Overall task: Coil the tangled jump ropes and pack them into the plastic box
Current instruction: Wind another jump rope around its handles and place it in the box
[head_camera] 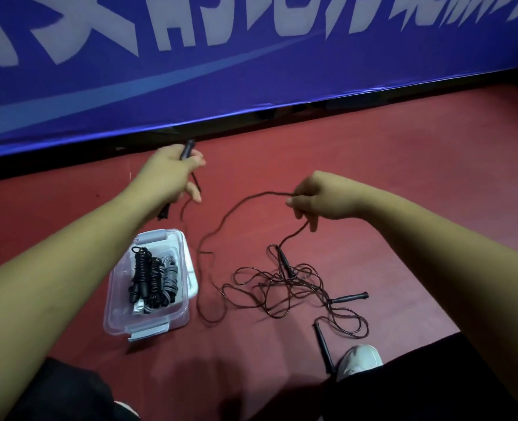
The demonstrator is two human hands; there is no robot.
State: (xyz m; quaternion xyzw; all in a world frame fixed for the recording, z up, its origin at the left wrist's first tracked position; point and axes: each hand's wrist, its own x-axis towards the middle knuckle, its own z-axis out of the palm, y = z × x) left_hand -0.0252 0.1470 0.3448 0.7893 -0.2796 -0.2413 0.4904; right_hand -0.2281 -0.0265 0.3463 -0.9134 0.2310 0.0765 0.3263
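My left hand [172,174] grips black jump rope handles [187,149] above the red floor. My right hand [318,199] pinches the thin dark cord [245,199], which loops down to the floor between both hands. A tangled pile of jump ropes [285,288] lies on the floor below my right hand, with three black handles sticking out. An open clear plastic box [116,317] stands at the lower left under my left forearm. Coiled black and grey ropes [152,279] lie inside it.
A blue banner barrier [251,71] with white lettering runs along the far edge of the red floor [403,153]. My white shoe [359,360] sits beside one loose handle [323,346]. Dark trouser legs fill the bottom corners.
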